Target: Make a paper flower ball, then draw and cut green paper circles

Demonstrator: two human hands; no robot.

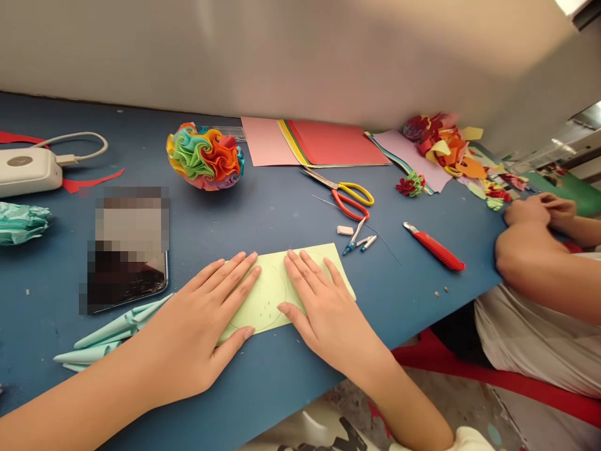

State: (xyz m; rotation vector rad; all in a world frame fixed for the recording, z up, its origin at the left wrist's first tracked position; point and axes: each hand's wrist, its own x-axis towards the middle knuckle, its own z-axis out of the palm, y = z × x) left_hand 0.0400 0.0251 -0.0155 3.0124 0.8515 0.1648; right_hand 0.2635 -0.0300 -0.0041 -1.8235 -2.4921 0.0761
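Observation:
A pale green sheet of paper (pixel 270 288) lies flat on the blue table near its front edge. Pencil circles are drawn on it, and a few dark crumbs show near its middle. My left hand (pixel 206 319) rests over the sheet's left part, fingers stretched out and thumb apart. Across the right part lies my right hand (pixel 323 300), also flat with spread fingers. Both palms cover some of the drawn lines. Just beyond the paper are a white eraser (pixel 344 230) and a drawing compass (pixel 359 241).
Scissors (pixel 345 193) and a red utility knife (pixel 434 246) lie to the right. Behind stand a colourful paper ball (pixel 206 156) and stacked coloured sheets (pixel 335 143). A phone (pixel 134 250) and folded teal paper (pixel 107 332) are left. Another person's arms (pixel 539 250) rest at the right edge.

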